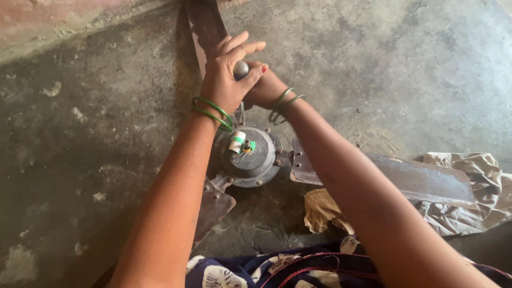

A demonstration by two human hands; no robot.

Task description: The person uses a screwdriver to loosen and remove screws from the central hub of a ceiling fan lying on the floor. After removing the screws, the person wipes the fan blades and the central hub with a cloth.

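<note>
Green bangles (213, 111) ring the wrist of the left hand (226, 74), and more green bangles circle the right wrist. A thumbnail is painted red. The fan motor (250, 160) is dull grey, with a white and green part (237, 141) on top. The fan blades (416, 178) are rusty brown. The floor (96, 144) is mottled grey. The cloth (474, 186) is beige. The dress (277, 269) is navy with white print.

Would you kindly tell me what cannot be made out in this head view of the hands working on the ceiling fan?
- Tool tip: only the rounded handle end and a thin shaft show; the left hand hides the rest.
- Right hand: mostly behind the left hand, so its grip is unclear.
- Far fan blade: cut off by the top edge.
- Wiring on the motor hub: too small to trace.
</note>
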